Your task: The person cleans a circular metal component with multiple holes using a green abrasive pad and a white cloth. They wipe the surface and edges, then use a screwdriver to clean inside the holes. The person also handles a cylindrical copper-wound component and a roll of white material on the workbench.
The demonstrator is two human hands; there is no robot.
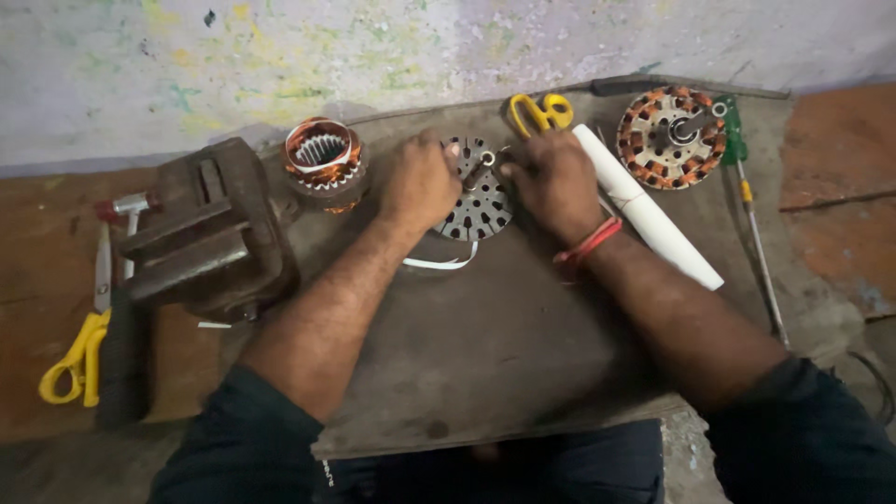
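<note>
A worn grey board (485,364) lies across a reddish-brown floor (840,149), with a paint-flecked wall (373,47) at the far side. On the board's left stands a heavy rusty vise (210,229), and a white rolled sheet (649,205) lies to the right. Far right sits a copper-wound stator (672,137), far left of centre another winding (324,159).

At the middle far edge lies the bare slotted stator core (478,201). The left hand (420,182) grips its left rim with curled fingers; the right hand (553,182) pinches something small at its hub (too small to tell what). The step looks like preparing the core's slots, which seems to call for steady hands.

Yellow scissors (539,112) lie just beyond.
</note>
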